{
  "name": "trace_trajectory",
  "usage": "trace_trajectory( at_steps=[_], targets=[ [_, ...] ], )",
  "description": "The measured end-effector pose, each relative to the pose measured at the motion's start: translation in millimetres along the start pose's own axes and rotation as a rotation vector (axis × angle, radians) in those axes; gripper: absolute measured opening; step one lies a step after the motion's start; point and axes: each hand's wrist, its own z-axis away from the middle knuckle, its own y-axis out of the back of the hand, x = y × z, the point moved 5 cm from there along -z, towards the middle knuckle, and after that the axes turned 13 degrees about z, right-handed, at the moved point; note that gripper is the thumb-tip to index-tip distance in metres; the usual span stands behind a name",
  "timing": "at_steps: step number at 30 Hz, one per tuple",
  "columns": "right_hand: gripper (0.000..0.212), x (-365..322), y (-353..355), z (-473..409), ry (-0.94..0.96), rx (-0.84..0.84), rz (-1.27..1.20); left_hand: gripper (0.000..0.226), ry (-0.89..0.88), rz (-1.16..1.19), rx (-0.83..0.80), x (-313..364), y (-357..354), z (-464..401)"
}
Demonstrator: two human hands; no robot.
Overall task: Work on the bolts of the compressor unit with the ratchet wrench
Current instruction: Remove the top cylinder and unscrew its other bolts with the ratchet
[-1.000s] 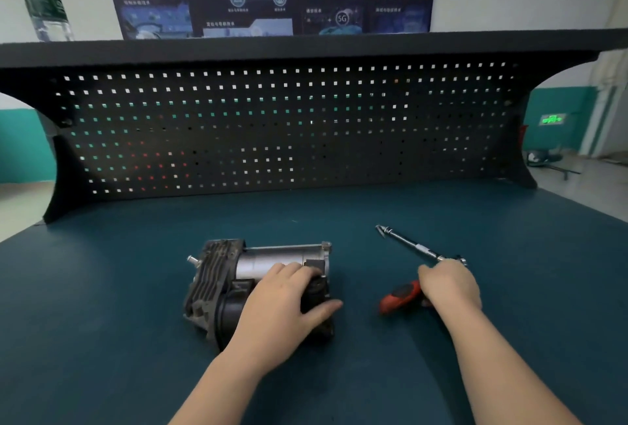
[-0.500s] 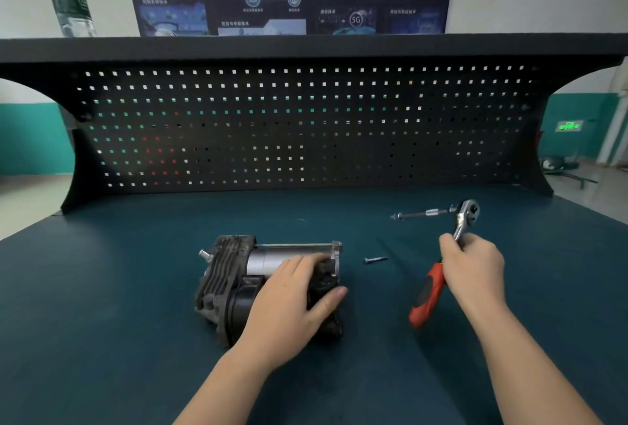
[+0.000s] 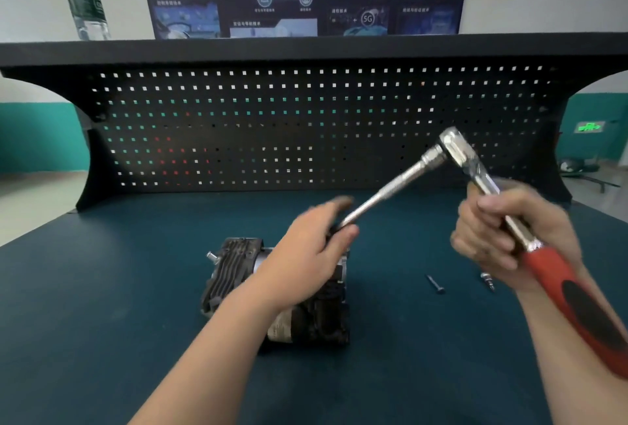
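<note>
- Centrally, the right hand (image 3: 509, 237) is clenched around the metal shank of the ratchet wrench (image 3: 475, 173), just above its red and black handle, holding the tool raised in the air above the bench (image 3: 102, 322).
- A long extension bar (image 3: 390, 186) runs from the wrench head down and to the left.
- The left hand's (image 3: 316, 254) grip pinches the far tip of that bar between thumb and fingers; motion blur hides whether a socket sits there.
- Beneath the left hand and forearm, the compressor unit (image 3: 238, 271) lies on its side on the dark bench, its ribbed end facing left.
- To its right, two small loose pieces rest on the bench: a dark bolt (image 3: 435, 284) and a short silvery bit (image 3: 486, 280).
- Judging from this, one bolt may already be out; the tool is not yet on the unit, so most of the bolt work seems to lie ahead.
</note>
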Motion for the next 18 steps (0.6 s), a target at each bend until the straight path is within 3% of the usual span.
trace_trajectory(
  at_steps=[1, 3, 6, 8, 14, 18],
  targets=[
    [0.027, -9.0, -3.5, -11.0, -0.041, -0.090, -0.085, 0.019, 0.037, 0.070, -0.041, 5.3, -0.5, -5.6],
    [0.025, -20.0, -4.3, -39.7, -0.175, -0.166, -0.226, 0.026, 0.106, 0.349, -0.037, 8.8, -3.3, -11.6],
    [0.030, -16.3, 10.4, -80.6, -0.313, 0.188, -0.154, 0.029, 0.150, 0.767, 0.125, 0.1, -5.3, -7.9],
    [0.023, -10.3, 13.3, -87.2, -0.208, 0.364, -0.288, 0.027, 0.129, 0.886, 0.223, -14.3, -3.9, 0.4],
    [0.040, 1.9, -14.2, -66.8, 0.159, 0.192, -0.689, 0.018, 0.106, 0.807, 0.295, -41.6, 5.9, 17.1],
    [0.060, -15.6, -21.6, -65.3, 0.346, 0.276, -0.979, 0.017, 0.070, 0.849, 0.255, -40.2, 1.5, 15.5]
  ],
)
